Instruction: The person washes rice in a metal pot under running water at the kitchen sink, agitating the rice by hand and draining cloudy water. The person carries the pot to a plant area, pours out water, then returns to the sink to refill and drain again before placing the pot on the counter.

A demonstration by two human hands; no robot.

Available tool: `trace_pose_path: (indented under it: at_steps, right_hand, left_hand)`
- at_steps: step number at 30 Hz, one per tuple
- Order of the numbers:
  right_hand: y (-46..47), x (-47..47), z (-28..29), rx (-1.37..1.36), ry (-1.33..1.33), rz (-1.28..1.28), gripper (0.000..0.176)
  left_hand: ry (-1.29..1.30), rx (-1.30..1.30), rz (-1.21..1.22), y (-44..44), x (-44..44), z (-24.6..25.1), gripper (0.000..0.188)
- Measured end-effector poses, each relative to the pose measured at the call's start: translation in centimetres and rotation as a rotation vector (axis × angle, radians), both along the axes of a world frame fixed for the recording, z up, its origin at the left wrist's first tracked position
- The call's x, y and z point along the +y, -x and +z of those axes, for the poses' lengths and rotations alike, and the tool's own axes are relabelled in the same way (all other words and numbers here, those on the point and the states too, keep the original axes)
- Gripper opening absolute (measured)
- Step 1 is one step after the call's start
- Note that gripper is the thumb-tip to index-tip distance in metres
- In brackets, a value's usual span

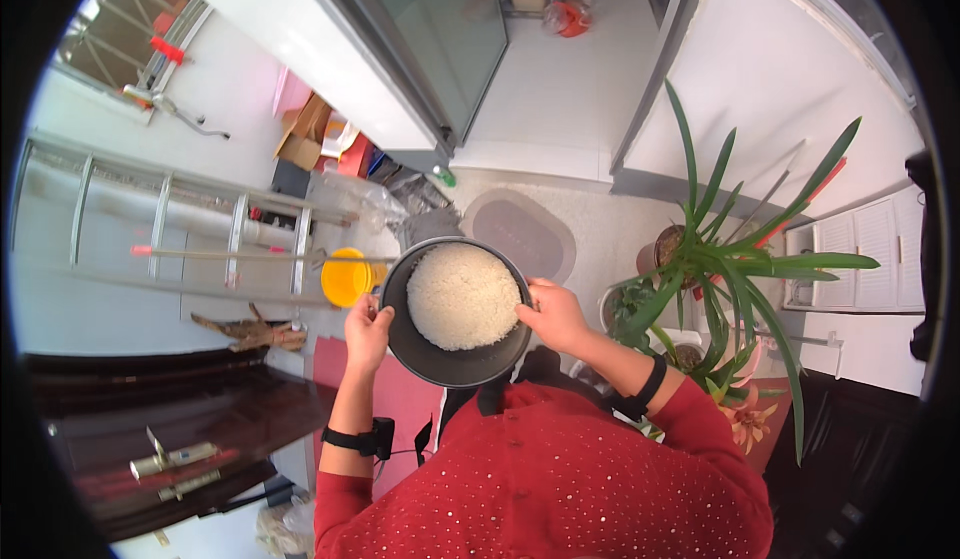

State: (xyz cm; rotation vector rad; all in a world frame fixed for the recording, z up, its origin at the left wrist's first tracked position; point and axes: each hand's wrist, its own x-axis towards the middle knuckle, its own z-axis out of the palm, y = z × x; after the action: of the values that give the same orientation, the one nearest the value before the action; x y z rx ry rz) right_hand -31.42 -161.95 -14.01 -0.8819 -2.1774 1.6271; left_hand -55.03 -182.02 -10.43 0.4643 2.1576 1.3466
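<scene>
A round dark grey pot (457, 367) is held up in front of my red top. Uncooked white rice (465, 296) lies in it, heaped towards the far side, with the dark bottom bare on the near side. My left hand (367, 332) grips the pot's left rim, thumb on top. On the right side, my right hand (553, 313) holds the rim, its thumb by the edge; the fingers under the rim are partly hidden. Both forearms wear black straps.
Ahead, an open glass door (442, 41) stands beside a doorway, with an oval mat (525, 236) on the floor before it. A yellow bucket (346, 277) and an aluminium ladder (161, 221) are at left. Potted plants (705, 259) stand at right, near a white cabinet (855, 251).
</scene>
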Motion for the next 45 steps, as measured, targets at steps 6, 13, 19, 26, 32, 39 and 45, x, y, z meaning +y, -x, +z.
trace_pose_path:
  at_steps: [6,13,19,26,32,39,45]
  right_hand:
    - [9.0,14.9,0.3,-0.156,-0.157,-0.323,0.014]
    - [18.3,28.4,2.7,-0.209,0.060,-0.662,0.017]
    - [20.9,40.4,0.3,-0.191,0.070,-0.869,0.028]
    - [23.0,57.5,-2.2,-0.263,0.102,-0.923,0.030]
    - [23.8,68.2,0.4,-0.093,0.258,-1.044,0.025]
    - [22.4,78.4,4.6,-0.008,0.395,-1.295,0.021]
    - [19.8,87.7,4.2,0.162,0.384,-1.573,0.019]
  left_hand:
    - [0.021,0.095,-0.275,12.2,18.3,-4.7,0.020]
    - [-0.114,0.236,-0.551,24.3,39.8,-1.8,0.024]
    - [-0.031,0.082,-0.651,28.0,57.5,-2.7,0.026]
    - [0.073,0.282,-0.732,29.4,77.5,-1.3,0.023]
    - [0.038,0.466,-0.908,29.0,93.1,4.2,0.016]
    - [-0.003,0.530,-1.178,25.6,111.7,9.3,0.012]
    - [-0.016,0.649,-1.395,18.2,126.8,9.3,0.009]
